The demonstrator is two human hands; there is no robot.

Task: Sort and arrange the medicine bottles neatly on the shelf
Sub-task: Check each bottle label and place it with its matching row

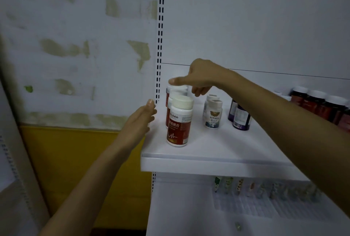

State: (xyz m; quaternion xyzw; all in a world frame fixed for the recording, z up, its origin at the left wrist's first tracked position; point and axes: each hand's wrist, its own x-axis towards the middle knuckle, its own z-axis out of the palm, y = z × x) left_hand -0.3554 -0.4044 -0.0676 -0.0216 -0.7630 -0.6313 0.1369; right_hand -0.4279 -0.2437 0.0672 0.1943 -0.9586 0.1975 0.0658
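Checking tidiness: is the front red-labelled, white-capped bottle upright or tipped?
Upright: the red-labelled, white-capped bottle stands base-down on the white shelf, cap on top.

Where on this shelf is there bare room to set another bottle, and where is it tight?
Bare: the front strip of the shelf right of the front red-label bottle, ahead of the white-label bottles and purple bottles. Narrower: the gap between red and white rows. Crowded: the dark bottles at back right.
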